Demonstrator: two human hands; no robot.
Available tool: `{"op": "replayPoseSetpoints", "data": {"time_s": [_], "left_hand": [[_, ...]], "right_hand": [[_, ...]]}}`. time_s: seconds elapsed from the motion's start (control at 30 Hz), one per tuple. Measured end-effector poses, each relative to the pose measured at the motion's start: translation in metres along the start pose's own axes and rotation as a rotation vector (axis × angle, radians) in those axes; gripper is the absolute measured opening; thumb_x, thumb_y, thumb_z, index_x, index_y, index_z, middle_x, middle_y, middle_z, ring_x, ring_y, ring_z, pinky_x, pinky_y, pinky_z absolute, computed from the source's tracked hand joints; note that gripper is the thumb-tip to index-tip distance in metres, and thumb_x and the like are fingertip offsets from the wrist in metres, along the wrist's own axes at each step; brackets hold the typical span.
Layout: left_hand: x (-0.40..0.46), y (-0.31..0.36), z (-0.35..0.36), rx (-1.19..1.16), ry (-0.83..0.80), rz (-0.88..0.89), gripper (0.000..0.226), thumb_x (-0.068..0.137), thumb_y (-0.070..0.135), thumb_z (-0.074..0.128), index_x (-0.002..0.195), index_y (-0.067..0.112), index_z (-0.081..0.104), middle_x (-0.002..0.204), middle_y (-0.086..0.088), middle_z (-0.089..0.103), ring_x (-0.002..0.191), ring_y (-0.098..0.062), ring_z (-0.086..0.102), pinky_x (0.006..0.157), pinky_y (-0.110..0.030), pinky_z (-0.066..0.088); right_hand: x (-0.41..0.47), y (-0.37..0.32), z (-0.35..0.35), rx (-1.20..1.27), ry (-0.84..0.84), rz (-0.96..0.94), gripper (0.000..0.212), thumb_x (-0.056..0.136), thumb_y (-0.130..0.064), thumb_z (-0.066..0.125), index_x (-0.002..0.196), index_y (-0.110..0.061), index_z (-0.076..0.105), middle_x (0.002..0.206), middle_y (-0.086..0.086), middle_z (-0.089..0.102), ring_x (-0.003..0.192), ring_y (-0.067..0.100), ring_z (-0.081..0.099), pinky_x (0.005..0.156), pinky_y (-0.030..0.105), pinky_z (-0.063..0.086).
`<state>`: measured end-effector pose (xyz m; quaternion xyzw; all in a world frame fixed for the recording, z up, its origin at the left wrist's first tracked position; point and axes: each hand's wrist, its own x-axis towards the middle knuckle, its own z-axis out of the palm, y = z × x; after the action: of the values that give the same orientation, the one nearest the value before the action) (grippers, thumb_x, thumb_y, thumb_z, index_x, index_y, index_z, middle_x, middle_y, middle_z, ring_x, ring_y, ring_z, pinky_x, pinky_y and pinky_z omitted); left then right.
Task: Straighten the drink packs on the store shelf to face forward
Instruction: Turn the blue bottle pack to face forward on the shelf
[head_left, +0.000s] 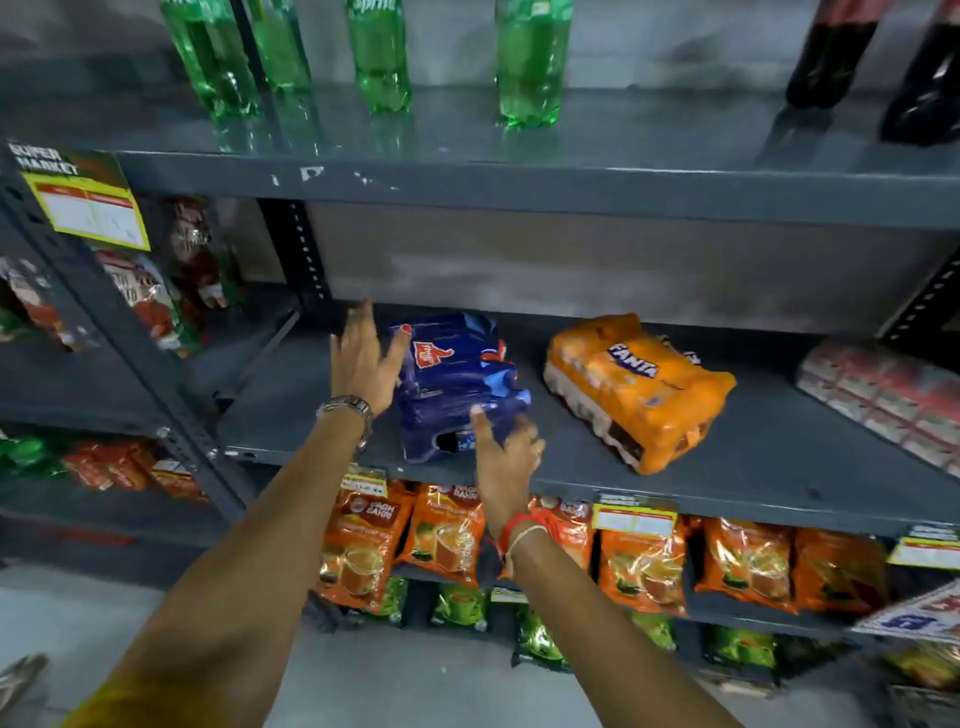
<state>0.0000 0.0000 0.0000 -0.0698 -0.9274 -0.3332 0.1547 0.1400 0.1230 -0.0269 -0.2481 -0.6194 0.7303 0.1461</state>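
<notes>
Now both hands bracket the blue pack (457, 379), which lies skewed on the shelf (727, 467) left of the orange pack (636, 387). Left hand (363, 358) is spread against its side; right hand (506, 449) touches its front corner, neither gripping. Likely next: swivel it square.

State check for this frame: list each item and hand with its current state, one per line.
Blue drink pack: lying askew, touched by both hands.
Orange Fanta pack: lying angled, untouched.
Red pack: lying at the shelf's right end, untouched.
Left hand: open, against the blue pack's left side.
Right hand: open, at its front corner.
</notes>
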Motion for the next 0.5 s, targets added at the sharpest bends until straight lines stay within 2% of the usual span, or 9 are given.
{"op": "replayPoseSetpoints", "data": {"time_s": [0.07,0.13,0.2,0.27,0.37,0.43,0.5], "left_hand": [[0.027,-0.013,0.01,-0.11,-0.136,-0.106,0.07,0.089,0.046,0.04,0.144,0.01,0.017,0.154,-0.016,0.021,0.142,-0.028,0.021,0.117,-0.043,0.014],[0.05,-0.019,0.022,-0.156,-0.281,-0.157,0.069,0.088,0.044,0.046,0.143,0.009,0.023,0.153,-0.017,0.024,0.141,-0.029,0.022,0.116,-0.039,0.016],[0.073,-0.022,0.032,-0.116,-0.385,-0.132,0.068,0.085,0.041,0.053,0.141,0.01,0.029,0.149,-0.018,0.031,0.137,-0.031,0.03,0.115,-0.042,0.022],[0.097,-0.025,0.041,-0.07,-0.424,-0.082,0.066,0.082,0.042,0.057,0.137,0.013,0.037,0.144,-0.017,0.042,0.13,-0.032,0.042,0.111,-0.044,0.031],[0.12,-0.025,0.048,-0.079,-0.565,-0.074,0.065,0.077,0.052,0.058,0.128,0.013,0.049,0.13,-0.016,0.057,0.111,-0.031,0.058,0.1,-0.044,0.046],[0.132,-0.023,0.046,-0.093,-0.703,-0.135,0.076,0.075,0.056,0.058,0.132,0.009,0.042,0.133,-0.018,0.053,0.112,-0.032,0.057,0.099,-0.045,0.046],[0.147,-0.028,0.041,-0.049,-0.771,-0.217,0.088,0.073,0.058,0.059,0.139,0.007,0.03,0.141,-0.018,0.043,0.121,-0.033,0.049,0.102,-0.04,0.04]], "right_hand": [[0.015,0.01,0.025,0.156,0.013,0.111,0.046,0.088,-0.024,0.064,0.13,-0.007,0.052,0.128,0.015,0.06,0.121,0.029,0.054,0.107,0.041,0.041],[0.026,0.015,0.04,0.299,0.007,0.231,0.056,0.084,-0.024,0.069,0.134,-0.012,0.046,0.128,0.011,0.061,0.119,0.028,0.058,0.106,0.047,0.043],[0.041,0.017,0.058,0.398,0.09,0.337,0.072,0.074,-0.027,0.079,0.135,-0.011,0.042,0.13,0.011,0.058,0.118,0.03,0.058,0.104,0.049,0.045],[0.058,0.017,0.068,0.374,0.223,0.425,0.088,0.061,-0.029,0.087,0.133,-0.005,0.041,0.129,0.014,0.056,0.116,0.035,0.057,0.101,0.05,0.047],[0.072,0.022,0.073,0.312,0.253,0.453,0.098,0.055,-0.029,0.088,0.133,-0.003,0.035,0.133,0.018,0.051,0.12,0.037,0.053,0.103,0.049,0.045],[0.084,0.018,0.071,0.295,0.242,0.443,0.09,0.059,-0.027,0.086,0.13,-0.006,0.035,0.134,0.017,0.05,0.12,0.036,0.053,0.102,0.048,0.046],[0.099,0.009,0.067,0.291,0.224,0.415,0.073,0.066,-0.023,0.083,0.123,-0.011,0.039,0.133,0.018,0.052,0.116,0.035,0.056,0.099,0.048,0.049]]}}
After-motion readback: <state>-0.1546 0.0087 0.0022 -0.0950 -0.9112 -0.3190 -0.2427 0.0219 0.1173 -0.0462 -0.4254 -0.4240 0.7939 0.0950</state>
